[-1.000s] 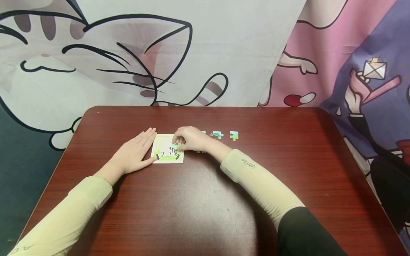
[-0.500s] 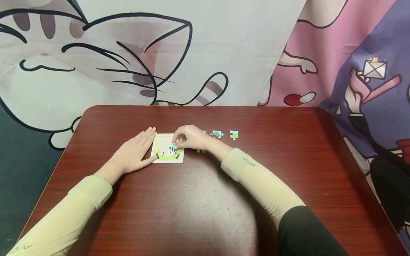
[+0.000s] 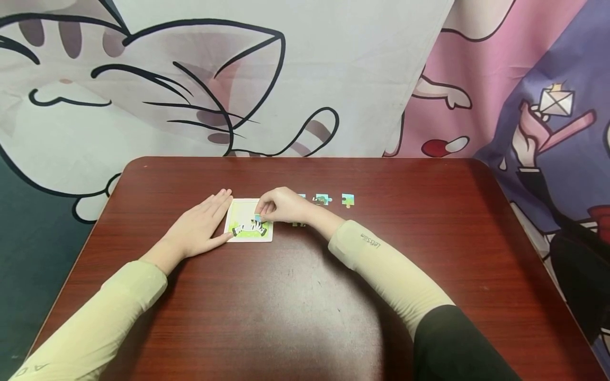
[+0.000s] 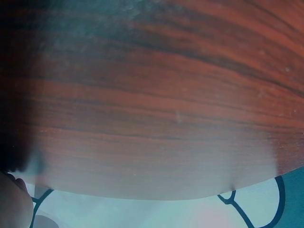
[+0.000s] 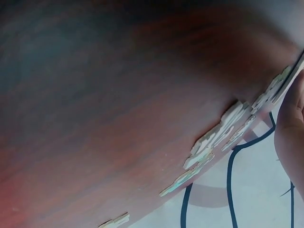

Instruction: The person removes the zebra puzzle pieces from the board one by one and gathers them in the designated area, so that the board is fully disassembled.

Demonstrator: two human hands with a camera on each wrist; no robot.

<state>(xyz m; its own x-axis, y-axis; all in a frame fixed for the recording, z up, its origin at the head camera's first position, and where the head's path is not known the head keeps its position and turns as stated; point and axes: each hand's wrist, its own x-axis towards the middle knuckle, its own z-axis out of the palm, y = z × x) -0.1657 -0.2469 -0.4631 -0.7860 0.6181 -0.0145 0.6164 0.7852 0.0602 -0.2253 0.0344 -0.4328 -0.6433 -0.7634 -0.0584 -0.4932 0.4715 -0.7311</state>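
Observation:
A small square puzzle board (image 3: 242, 211) with a pale rim lies flat on the table, zebra legs and green ground showing along its lower part. My left hand (image 3: 196, 228) rests palm down at the board's left side, fingers extended and thumb at its lower left edge. Over the board's right part, my right hand (image 3: 285, 205) pinches a small blue puzzle piece (image 3: 258, 217) between thumb and fingers. Those fingers hide much of the piece and the board's upper right. In the right wrist view, part of the right hand (image 5: 290, 135) shows at the right edge.
Loose puzzle pieces lie to the right: one with a dark figure (image 3: 321, 199), a blue-green one (image 3: 348, 200) and others partly behind the right wrist. The right wrist view shows several pieces (image 5: 218, 134) edge-on. Beyond the brown table (image 3: 405, 222) hangs a cartoon-printed cloth (image 3: 362, 69).
The right hand has shifted the blue piece slightly down and left over the board, and less of it shows than a second ago. My left hand stays where it was.

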